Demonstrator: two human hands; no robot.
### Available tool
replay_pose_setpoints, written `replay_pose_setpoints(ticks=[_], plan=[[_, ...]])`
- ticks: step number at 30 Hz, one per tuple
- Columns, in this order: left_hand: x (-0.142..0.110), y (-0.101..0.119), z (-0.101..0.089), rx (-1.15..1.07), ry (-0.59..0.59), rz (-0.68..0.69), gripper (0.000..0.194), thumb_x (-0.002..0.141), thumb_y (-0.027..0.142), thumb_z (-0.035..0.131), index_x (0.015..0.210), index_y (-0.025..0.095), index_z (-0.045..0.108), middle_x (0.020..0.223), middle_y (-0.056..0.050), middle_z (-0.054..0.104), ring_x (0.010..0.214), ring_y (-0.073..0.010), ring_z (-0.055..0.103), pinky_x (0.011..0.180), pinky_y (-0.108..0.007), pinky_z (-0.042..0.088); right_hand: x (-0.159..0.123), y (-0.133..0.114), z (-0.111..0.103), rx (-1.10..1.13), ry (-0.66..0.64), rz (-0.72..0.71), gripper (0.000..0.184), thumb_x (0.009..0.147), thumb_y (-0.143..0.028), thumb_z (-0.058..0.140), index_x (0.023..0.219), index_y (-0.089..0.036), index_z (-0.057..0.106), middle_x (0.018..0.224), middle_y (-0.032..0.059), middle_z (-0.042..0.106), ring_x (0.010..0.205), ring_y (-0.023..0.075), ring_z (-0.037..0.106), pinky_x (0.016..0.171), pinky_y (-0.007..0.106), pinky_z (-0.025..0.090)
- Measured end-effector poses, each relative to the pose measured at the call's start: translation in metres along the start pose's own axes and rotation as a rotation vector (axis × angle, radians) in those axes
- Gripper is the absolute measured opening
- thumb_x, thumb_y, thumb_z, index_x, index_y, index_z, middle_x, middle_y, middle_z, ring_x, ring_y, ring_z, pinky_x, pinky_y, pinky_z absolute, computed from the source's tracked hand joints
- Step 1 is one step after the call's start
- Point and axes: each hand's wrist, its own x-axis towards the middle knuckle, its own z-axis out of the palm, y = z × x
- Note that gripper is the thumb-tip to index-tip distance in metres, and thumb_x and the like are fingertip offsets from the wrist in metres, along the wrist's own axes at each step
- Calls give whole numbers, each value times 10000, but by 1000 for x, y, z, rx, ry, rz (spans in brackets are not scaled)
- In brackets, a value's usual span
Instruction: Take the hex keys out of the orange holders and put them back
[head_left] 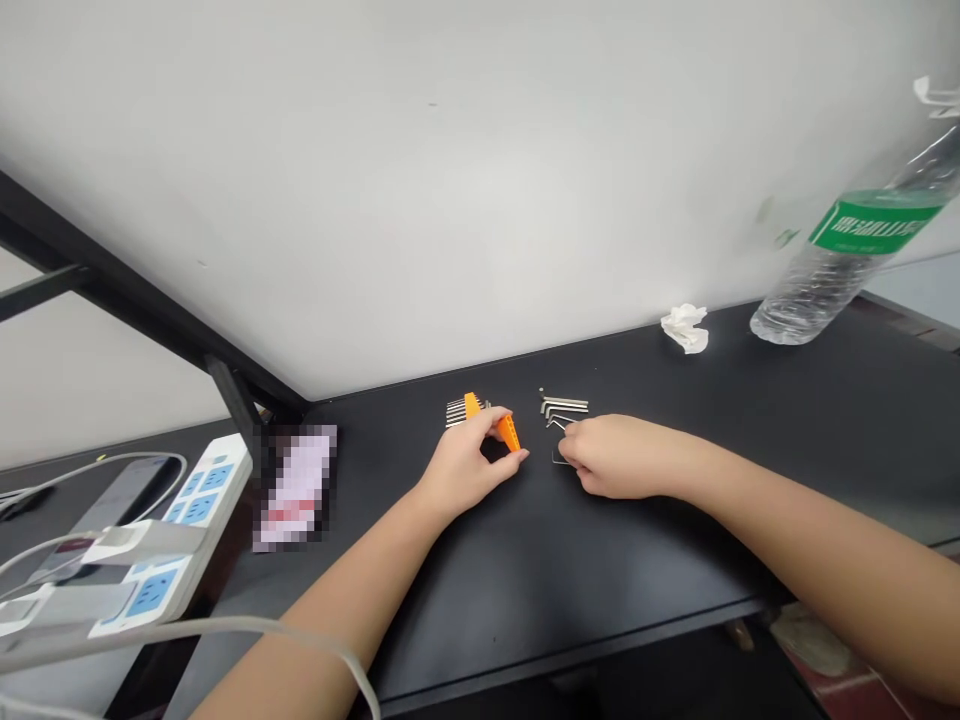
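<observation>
My left hand [472, 460] has its thumb and fingers closed around a small orange hex key holder [509, 433] with a row of holes. Just behind that hand, another orange piece [472, 405] lies on the black table with a row of thin metal pieces sticking out to its left. My right hand [611, 455] is lowered to the tabletop, fingers pinched together. A thin hex key [557, 459] shows at its fingertips, partly hidden by them. Several L-shaped hex keys [564, 404] lie side by side beyond the right hand.
Crumpled tissue [685, 328] and a large clear bottle with a green label [874, 225] stand near the wall. On the left are a power strip [210, 490] with plugs, a white cable [247, 625] crossing over my left forearm, a blurred packet [296, 488] and a black metal frame [150, 310].
</observation>
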Motion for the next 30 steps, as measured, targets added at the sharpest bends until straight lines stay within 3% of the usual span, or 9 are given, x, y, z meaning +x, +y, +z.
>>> replay_pose_setpoints(ticks=[7,13,20,30], plan=[[0,0,0,-5,-2,29,441,809,331,779,1200,228,605,1010,-14,747,904,-177,720,859,-324,596,5,-1,11,45,62,42,79,896,-159,527,919,-195,593,903,70,704,742,200,644,595,286,354],[-1,-1,0,-13,-8,24,445,811,336,780,1207,233,603,1021,-12,742,918,-177,717,867,-319,589,0,7,1,108,67,59,212,887,-153,561,1086,-200,619,977,83,718,795,213,662,615,276,378],[-1,-1,1,-11,-24,22,454,814,349,783,1213,236,597,1031,-14,742,924,-181,712,893,-338,581,1,23,-2,70,60,40,171,875,-127,546,944,-218,673,978,68,710,857,217,655,665,280,389],[-1,-2,1,-9,-22,25,468,807,351,787,1220,232,600,1033,-20,744,925,-185,714,877,-337,588,5,18,-3,-3,76,88,113,871,-144,550,810,-183,637,906,77,703,733,189,623,598,285,351]])
